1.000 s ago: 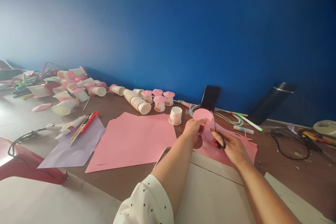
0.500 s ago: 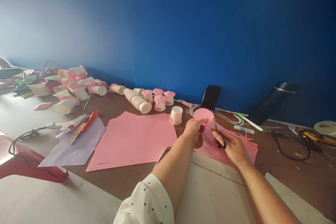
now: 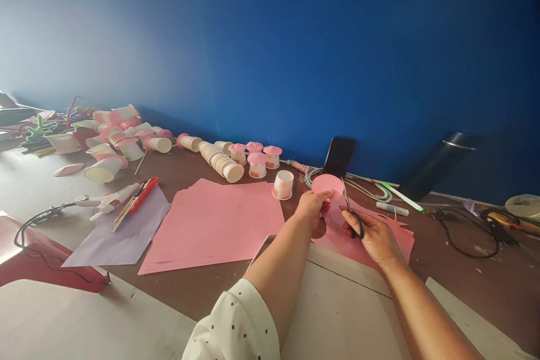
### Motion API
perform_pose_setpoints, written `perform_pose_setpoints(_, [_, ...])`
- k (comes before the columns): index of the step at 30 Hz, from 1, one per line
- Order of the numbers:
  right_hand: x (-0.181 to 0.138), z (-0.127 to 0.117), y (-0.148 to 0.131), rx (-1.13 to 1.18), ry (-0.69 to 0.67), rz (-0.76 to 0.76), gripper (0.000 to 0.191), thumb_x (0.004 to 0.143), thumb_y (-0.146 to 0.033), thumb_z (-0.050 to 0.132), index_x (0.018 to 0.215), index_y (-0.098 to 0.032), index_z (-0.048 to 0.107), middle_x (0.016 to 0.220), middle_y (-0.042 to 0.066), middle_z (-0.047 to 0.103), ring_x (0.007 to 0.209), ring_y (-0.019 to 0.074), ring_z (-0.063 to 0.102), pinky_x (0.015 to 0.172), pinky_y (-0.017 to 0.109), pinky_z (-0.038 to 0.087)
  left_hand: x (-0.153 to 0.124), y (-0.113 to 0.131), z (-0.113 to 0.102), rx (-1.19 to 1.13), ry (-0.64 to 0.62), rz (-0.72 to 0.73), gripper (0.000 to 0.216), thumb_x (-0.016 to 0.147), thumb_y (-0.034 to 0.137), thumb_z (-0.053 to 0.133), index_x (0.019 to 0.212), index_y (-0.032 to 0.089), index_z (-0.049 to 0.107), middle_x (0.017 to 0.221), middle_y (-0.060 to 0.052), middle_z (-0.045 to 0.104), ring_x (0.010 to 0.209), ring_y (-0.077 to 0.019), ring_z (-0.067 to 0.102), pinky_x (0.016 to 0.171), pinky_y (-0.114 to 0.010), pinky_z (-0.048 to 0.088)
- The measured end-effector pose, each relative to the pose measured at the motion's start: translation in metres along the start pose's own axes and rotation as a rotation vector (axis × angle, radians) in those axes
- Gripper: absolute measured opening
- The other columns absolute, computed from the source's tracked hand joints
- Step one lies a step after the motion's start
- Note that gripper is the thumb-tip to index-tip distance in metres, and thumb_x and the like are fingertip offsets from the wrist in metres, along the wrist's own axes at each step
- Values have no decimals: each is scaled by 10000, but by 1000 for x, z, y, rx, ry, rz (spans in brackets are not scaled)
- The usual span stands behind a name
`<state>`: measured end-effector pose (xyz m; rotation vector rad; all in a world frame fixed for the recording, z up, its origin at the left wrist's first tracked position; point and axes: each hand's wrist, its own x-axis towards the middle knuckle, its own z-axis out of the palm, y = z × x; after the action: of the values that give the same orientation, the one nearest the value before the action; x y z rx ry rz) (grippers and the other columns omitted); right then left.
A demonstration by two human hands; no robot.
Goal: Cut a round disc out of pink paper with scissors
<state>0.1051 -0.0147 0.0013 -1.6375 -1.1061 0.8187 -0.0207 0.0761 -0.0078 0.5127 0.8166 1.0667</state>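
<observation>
- Left hand (image 3: 312, 207) has the disc (image 3: 327, 184) in its grip!
- Right hand (image 3: 373, 234) grasps scissors (image 3: 359, 226) at the disc's 3 o'clock edge!
- Cup (image 3: 282, 187) at the disc's 9 o'clock!

No readable lettering anywhere
The white cup (image 3: 282, 187) bears an orange window-like mark, not legible text; the print on the white-and-blue tube (image 3: 392, 208) is too small to read
</observation>
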Motion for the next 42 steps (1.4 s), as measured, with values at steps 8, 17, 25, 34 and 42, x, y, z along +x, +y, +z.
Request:
perform_pose_setpoints(8, [1, 0, 3, 12, -5, -8, 492, 635, -649, 824, 867, -215, 845, 660, 23, 708, 667, 218, 634, 690, 329, 534, 2, -1, 0, 33, 15, -1, 379, 655, 262, 950, 736, 172, 591, 675, 1, 587, 575, -75, 488, 592, -218, 411])
perform_pose_setpoints(17, [2, 0, 5, 12, -5, -18, 559, 649, -674, 814, 942, -200, 850, 667, 19, 698, 667, 210, 631, 689, 323, 532, 1, -1, 0, 27, 17, -5, 357, 664, 232, 939, 741, 170, 596, 680, -2, 595, 575, -76, 499, 581, -211, 418])
perform_pose_setpoints(25, [2, -1, 5, -2, -5, -26, 501, 633, -663, 826, 839, -207, 851, 626, 22, 697, 639, 214, 633, 649, 317, 516, 6, -4, -2, 62, 17, -12, 367, 651, 266, 944, 748, 161, 607, 670, 3, 585, 567, -77, 494, 550, -210, 391])
perform_pose_setpoints(34, [7, -2, 15, -18, -23, -22, 556, 686, -675, 810, 979, -205, 852, 664, 17, 706, 686, 209, 631, 693, 308, 514, 2, -1, -1, 51, 31, -15, 345, 651, 234, 941, 752, 163, 619, 667, 6, 587, 597, -81, 520, 594, -204, 440])
perform_pose_setpoints(42, [7, -3, 13, -10, -35, -43, 548, 697, -679, 803, 987, -216, 855, 642, 1, 681, 678, 191, 607, 693, 291, 509, 0, 0, -1, 64, 29, -23, 337, 663, 233, 938, 742, 158, 618, 679, -1, 591, 596, -81, 523, 613, -215, 438])
